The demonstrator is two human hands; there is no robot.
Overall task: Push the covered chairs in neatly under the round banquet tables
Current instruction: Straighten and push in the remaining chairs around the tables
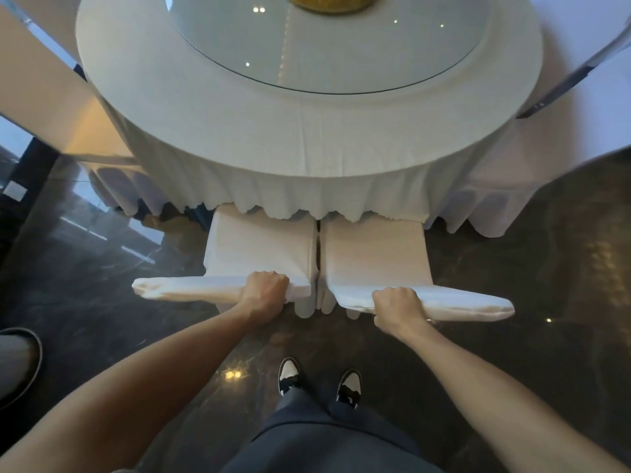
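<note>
Two white-covered chairs stand side by side in front of me, their seats partly under the hanging cloth of the round banquet table (205, 107). My left hand (264, 290) grips the top of the left chair's back (191, 290). My right hand (397, 307) grips the top of the right chair's back (467, 305). The left seat (259, 245) and right seat (372, 252) nearly touch, with a thin dark gap between them. Their front edges are hidden under the scalloped tablecloth hem.
A glass turntable (334, 46) with a gold centrepiece (329, 3) lies on the table. More covered chairs show at the left (44, 97) and right (580, 124). The floor (546, 268) is dark glossy stone. A dark shoe (20, 363) is at the left edge; my own feet (317, 380) are below.
</note>
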